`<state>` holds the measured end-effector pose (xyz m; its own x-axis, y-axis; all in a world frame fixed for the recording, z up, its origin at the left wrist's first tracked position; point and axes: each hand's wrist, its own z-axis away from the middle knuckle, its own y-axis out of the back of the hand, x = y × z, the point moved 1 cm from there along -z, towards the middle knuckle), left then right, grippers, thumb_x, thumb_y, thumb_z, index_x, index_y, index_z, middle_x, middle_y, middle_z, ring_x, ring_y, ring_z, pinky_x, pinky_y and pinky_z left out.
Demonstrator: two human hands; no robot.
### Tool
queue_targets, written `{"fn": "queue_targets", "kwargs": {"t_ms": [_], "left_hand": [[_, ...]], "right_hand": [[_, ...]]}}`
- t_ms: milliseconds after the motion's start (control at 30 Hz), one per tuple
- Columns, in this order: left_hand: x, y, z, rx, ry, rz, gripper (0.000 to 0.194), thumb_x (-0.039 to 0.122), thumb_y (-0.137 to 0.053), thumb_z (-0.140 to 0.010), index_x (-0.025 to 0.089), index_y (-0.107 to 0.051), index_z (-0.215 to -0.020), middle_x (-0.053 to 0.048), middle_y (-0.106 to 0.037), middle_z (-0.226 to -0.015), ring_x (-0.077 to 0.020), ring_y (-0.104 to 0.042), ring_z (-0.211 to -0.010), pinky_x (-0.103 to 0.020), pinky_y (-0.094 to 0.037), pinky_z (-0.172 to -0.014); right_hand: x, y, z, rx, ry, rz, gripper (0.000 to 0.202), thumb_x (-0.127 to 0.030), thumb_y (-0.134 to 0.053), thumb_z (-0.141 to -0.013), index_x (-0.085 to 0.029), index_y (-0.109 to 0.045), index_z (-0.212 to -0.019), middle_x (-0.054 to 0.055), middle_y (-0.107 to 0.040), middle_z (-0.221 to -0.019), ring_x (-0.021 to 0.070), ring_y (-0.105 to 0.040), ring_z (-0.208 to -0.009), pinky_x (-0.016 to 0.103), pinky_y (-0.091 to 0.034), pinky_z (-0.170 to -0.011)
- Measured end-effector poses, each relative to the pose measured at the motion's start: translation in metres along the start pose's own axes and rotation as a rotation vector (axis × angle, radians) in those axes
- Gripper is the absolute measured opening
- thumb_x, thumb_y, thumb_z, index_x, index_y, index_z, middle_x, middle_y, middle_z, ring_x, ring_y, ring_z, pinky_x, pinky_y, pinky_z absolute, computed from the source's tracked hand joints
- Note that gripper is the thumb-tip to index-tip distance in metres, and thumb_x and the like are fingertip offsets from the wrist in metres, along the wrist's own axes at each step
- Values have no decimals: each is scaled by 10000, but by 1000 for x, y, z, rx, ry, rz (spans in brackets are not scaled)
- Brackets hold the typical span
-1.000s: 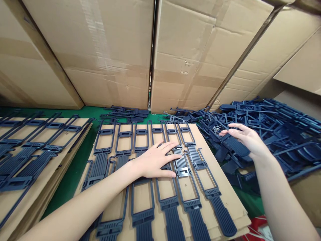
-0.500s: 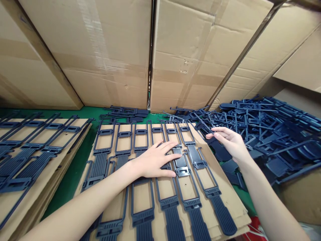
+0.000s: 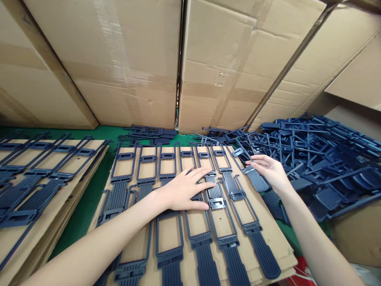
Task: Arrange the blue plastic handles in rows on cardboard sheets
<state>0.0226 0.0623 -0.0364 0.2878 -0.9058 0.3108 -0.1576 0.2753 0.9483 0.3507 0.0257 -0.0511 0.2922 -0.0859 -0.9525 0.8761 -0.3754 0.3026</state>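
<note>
My left hand (image 3: 186, 190) lies with fingers spread over the dark blue plastic parts arranged in rows on a cardboard sheet (image 3: 279, 242). Beneath its fingers is a ribbed part (image 3: 213, 186) with a rectangular slot. Near the sheet's upper right edge, my right hand (image 3: 269, 169) pinches the side of one dark blue part (image 3: 256, 178). That part lies tilted, its ribbed end toward the lower right and its frame toward the upper left. The undersides of my left fingers are hidden.
A large tangled heap of dark blue parts (image 3: 327, 159) is at the right. A few more lie behind the sheet (image 3: 151, 133). Another cardboard stack (image 3: 71, 198) with parts stands at the left. Tall cardboard boxes (image 3: 133, 71) line the back of the green surface (image 3: 104, 137).
The part in my right hand has turned, so its slotted bar and ribbed end now show more fully. My left hand has stayed in place.
</note>
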Motion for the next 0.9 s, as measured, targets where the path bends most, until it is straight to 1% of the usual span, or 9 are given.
{"fn": "queue_targets", "kwargs": {"t_ms": [133,200,333,433,500,567,667,833,900], "left_hand": [[-1,-2,0,20,-14,8,689,654,-460,-882,233,-447,-1427,-136,-191,-1591,-339,-177,-1461,-556,-129,-1166],[-1,-2,0,25,-15,9,683,651,-463,-882,236,-450,-1424,-133,-197,-1591,-336,-183,-1460,-551,-126,-1168],[-1,-1,0,22,-7,11,681,652,-469,-879,246,-447,-1425,-126,-198,-1592,-335,-186,-1460,-544,-132,-1169],[0,0,0,34,-8,23,669,645,-474,-879,246,-460,-1416,-126,-220,-1585,-341,-197,-1456,-553,-144,-1164],[0,-1,1,38,-12,23,669,645,-476,-879,241,-464,-1412,-131,-219,-1585,-342,-198,-1455,-556,-145,-1162],[0,-1,1,28,-10,12,674,651,-467,-879,244,-456,-1417,-130,-205,-1589,-332,-191,-1459,-547,-138,-1165],[0,-1,1,15,-5,-1,671,654,-458,-882,253,-449,-1420,-120,-200,-1593,-316,-177,-1465,-530,-128,-1171],[1,1,0,22,-12,17,656,633,-485,-882,244,-465,-1409,-123,-215,-1588,-325,-185,-1461,-533,-138,-1170],[1,2,0,27,-14,20,657,631,-490,-880,241,-466,-1409,-124,-215,-1588,-327,-185,-1461,-532,-135,-1171]], "right_hand": [[1,-1,0,0,4,50,517,-534,-789,-622,-181,-647,-972,125,-749,-957,253,-700,-879,279,-536,-601],[5,0,-2,0,22,94,517,-552,-761,-649,-179,-640,-986,127,-747,-962,253,-705,-851,298,-551,-611],[16,4,-6,9,113,299,425,-523,-679,-741,-182,-647,-993,109,-746,-943,254,-708,-871,386,-567,-775],[21,5,-7,7,132,376,345,-474,-666,-759,-186,-669,-949,95,-741,-916,258,-706,-877,419,-546,-846],[21,3,-6,-17,131,406,316,-453,-649,-775,-186,-676,-941,89,-739,-901,250,-709,-840,405,-559,-812],[20,1,-5,-45,125,429,307,-446,-628,-792,-182,-678,-942,90,-741,-902,245,-712,-808,383,-575,-745],[18,0,-3,-67,119,464,312,-446,-610,-804,-180,-679,-952,95,-742,-918,251,-714,-804,363,-581,-675],[13,-2,-1,-68,133,534,292,-424,-614,-798,-193,-696,-956,77,-745,-935,250,-715,-823,378,-570,-749],[12,-2,0,-71,136,557,290,-419,-616,-795,-195,-700,-958,72,-745,-937,248,-713,-819,371,-569,-734]]}}
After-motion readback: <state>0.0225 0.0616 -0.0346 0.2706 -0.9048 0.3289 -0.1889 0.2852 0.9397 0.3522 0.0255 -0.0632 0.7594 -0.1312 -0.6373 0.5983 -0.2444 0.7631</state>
